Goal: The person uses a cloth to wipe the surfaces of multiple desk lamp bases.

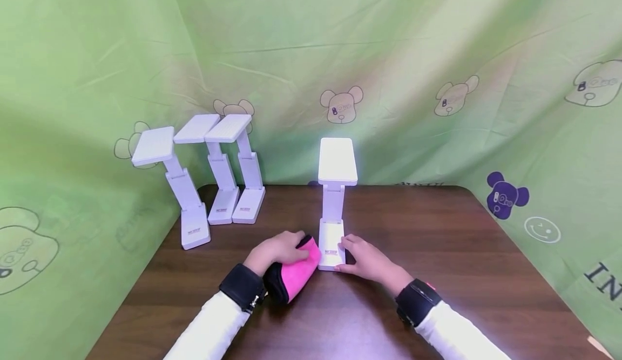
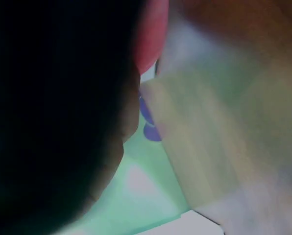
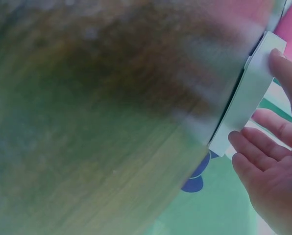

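In the head view a white folding desk lamp (image 1: 332, 236) stands upright on the brown table, its flat head lit. My left hand (image 1: 278, 253) grips a folded pink and black cloth (image 1: 300, 274) close beside the left edge of the lamp base. Pink cloth (image 2: 153, 36) shows at the top of the left wrist view, where a dark blurred mass hides most of the left hand. My right hand (image 1: 368, 260) touches the right side of the base. In the right wrist view its thumb (image 3: 285, 71) and fingertips rest along the base's edge, fingers only loosely bent.
Three more white desk lamps stand at the table's back left: a nearer one (image 1: 195, 229) and two side by side, the left (image 1: 223, 206) and the right (image 1: 249, 206). A green printed curtain (image 1: 413, 149) hangs behind the wooden table (image 1: 418, 219).
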`<control>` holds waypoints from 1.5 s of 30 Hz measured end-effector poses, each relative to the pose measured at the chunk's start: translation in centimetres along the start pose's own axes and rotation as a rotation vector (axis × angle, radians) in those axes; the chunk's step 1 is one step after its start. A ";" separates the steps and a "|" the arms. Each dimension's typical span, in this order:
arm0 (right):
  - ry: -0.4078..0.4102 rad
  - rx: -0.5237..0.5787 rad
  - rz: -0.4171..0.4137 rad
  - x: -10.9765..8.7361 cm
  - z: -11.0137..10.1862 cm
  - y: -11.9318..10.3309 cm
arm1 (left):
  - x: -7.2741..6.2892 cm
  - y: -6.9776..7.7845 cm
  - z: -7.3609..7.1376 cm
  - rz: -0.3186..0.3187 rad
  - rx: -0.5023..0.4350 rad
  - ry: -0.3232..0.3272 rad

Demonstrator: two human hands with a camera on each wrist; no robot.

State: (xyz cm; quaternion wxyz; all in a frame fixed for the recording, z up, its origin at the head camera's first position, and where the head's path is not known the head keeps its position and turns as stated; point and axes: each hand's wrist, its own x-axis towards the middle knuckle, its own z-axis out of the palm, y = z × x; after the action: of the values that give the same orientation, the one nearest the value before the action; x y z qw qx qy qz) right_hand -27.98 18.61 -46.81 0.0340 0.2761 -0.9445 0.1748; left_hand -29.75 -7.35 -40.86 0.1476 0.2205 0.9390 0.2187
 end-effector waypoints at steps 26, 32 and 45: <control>-0.027 0.010 0.029 -0.3 -0.2 -1.3 | 6.4 -1.6 2.3 -0.133 -0.071 0.257; -0.018 -0.001 0.015 -0.5 -0.2 -1.0 | 3.8 -0.5 2.5 -0.049 -0.034 0.142; -0.006 -0.010 -0.005 -0.6 0.0 -1.0 | 3.0 -1.2 0.4 -0.044 -0.238 0.216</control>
State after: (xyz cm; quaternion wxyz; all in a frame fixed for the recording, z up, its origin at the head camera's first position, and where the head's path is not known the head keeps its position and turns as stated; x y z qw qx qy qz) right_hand -26.97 18.14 -46.61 0.0328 0.2789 -0.9448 0.1690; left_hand -32.65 -6.74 -42.31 0.0758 0.1562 0.9214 0.3476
